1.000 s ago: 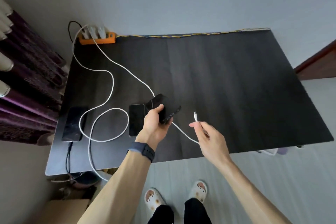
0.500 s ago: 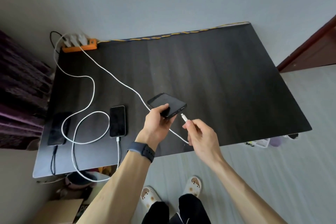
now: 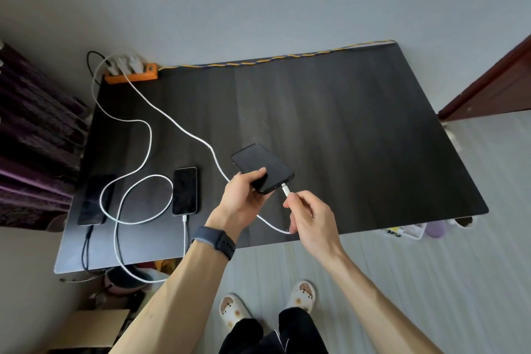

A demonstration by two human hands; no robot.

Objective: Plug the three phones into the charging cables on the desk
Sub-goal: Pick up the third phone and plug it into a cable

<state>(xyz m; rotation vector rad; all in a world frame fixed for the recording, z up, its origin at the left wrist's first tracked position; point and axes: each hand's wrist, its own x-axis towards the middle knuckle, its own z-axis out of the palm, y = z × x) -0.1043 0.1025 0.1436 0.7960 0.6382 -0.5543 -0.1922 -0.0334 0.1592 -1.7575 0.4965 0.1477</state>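
Observation:
My left hand (image 3: 242,200) holds a black phone (image 3: 263,167) screen-up above the dark desk (image 3: 359,135). My right hand (image 3: 310,214) pinches the white plug (image 3: 286,190) of a white cable (image 3: 184,132); the plug's tip touches the phone's lower edge. I cannot tell whether it is pushed in. A second phone (image 3: 185,191) lies flat at the desk's left with a white cable in its bottom end. A third dark phone (image 3: 94,200) lies at the far left, joined to a black cable (image 3: 86,247).
An orange power strip (image 3: 132,72) with white chargers sits at the back left corner. White cable loops (image 3: 135,201) lie across the left of the desk. Purple fabric (image 3: 31,135) borders the left edge. Small items (image 3: 408,231) lie on the floor under the right front edge.
My right hand brought the white plug up to the bottom edge of the phone in my left hand. The view shifted a little; the two phones on the desk stayed put.

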